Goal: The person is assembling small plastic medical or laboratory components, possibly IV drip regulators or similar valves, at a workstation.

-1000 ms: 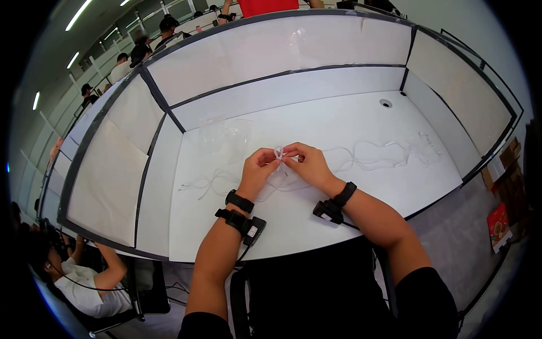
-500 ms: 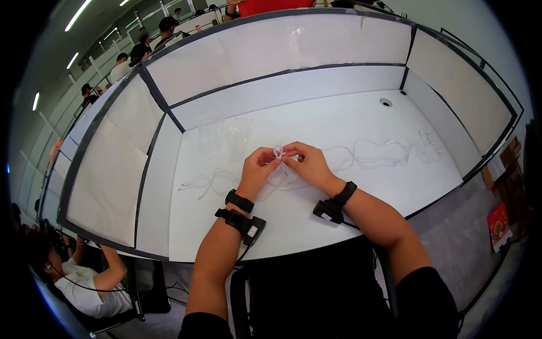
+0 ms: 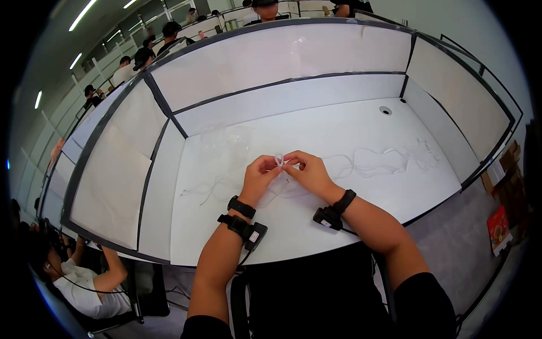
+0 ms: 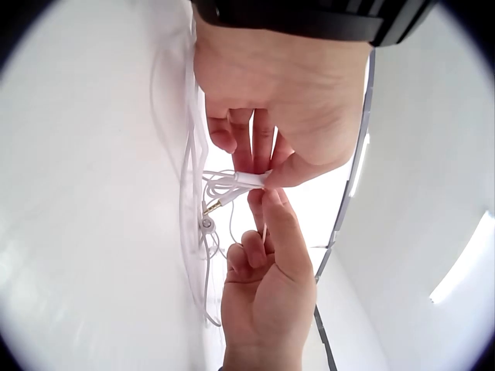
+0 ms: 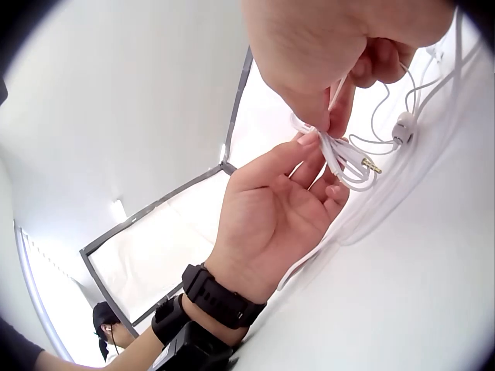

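Observation:
White wired earphones are bunched into a small looped bundle (image 3: 279, 160) held between both hands, close over the table. My left hand (image 3: 259, 176) pinches the bundle between thumb and fingers. From the other side, my right hand (image 3: 310, 174) pinches the cable right against the left fingertips. In the left wrist view, cable loops (image 4: 220, 185) stick out past the fingers. A gold-tipped plug (image 5: 372, 165) points out of the bundle in the right wrist view. An earbud (image 5: 403, 128) hangs on thin cord near it.
More white cables lie on the white table, some at left (image 3: 212, 187) and others at right (image 3: 384, 161). Clear plastic bags (image 3: 228, 141) lie at the back left. Low partition walls (image 3: 293, 56) enclose the table, with a round cable hole (image 3: 385, 111) at the back right.
The head view has tilted slightly up, so table and hands sit lower in it. Both hands keep pinching the bundle. Beyond the back partition, the red shirt has gone from view.

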### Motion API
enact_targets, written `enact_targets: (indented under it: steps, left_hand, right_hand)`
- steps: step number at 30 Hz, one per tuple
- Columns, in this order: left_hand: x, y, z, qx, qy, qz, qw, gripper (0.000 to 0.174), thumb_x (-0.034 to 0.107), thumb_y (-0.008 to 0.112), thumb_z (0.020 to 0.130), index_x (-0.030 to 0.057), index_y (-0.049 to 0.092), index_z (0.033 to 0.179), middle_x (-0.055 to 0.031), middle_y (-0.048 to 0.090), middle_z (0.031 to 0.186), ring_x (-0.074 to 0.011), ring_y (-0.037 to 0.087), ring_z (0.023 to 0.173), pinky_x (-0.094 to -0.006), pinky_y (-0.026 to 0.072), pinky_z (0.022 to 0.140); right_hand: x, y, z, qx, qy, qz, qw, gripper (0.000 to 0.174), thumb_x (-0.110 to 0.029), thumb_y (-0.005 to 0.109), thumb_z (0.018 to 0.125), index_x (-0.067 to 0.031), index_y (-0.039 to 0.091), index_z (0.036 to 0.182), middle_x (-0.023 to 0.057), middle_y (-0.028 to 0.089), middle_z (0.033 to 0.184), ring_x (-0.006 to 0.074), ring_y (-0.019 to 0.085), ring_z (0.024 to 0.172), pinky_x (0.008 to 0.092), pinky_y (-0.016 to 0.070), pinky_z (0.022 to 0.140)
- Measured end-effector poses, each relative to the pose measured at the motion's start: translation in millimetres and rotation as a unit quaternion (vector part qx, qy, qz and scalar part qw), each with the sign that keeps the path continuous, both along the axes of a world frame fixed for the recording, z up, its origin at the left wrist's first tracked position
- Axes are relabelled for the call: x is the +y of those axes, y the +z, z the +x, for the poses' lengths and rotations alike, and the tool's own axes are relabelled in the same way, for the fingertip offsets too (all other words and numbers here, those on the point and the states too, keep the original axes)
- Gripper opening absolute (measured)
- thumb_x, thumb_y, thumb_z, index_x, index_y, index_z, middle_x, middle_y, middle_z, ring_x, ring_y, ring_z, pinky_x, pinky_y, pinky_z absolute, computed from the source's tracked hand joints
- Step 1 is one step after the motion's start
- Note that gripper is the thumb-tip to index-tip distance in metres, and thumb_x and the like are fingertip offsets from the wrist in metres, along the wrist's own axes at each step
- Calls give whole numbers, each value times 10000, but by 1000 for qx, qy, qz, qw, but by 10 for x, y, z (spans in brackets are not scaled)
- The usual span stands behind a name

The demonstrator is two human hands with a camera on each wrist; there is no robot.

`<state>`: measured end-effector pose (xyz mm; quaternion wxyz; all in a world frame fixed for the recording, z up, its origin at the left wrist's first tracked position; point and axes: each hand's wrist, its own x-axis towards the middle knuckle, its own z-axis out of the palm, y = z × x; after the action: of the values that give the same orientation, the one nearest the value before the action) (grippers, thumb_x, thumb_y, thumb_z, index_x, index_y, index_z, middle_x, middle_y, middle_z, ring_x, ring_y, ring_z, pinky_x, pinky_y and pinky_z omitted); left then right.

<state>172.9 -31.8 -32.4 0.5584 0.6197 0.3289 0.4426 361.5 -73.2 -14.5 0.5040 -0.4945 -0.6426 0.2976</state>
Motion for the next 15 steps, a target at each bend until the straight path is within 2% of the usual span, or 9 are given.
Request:
enact_targets:
  steps: [9, 15]
  left_hand:
    - [-2, -5, 12, -11, -6, 13, 1000, 171, 33, 657, 930, 24, 641, 1100, -40, 704, 1010, -89, 633, 907, -237, 483, 789]
    - [0, -6, 20, -9, -5, 10, 1000, 169, 33, 660, 924, 24, 643, 1092, -38, 704, 997, -89, 632, 895, -239, 478, 774]
  right_hand:
    - [-38, 54, -7, -19, -12, 3, 1000, 221, -160, 730, 834, -69, 719, 1036, 52, 722, 826, 120, 593, 653, 265, 458, 607]
    - [-55, 78, -12, -20, -17, 2, 1000, 233, -194, 744, 827, -67, 721, 1021, 56, 708, 820, 133, 590, 647, 275, 465, 609]
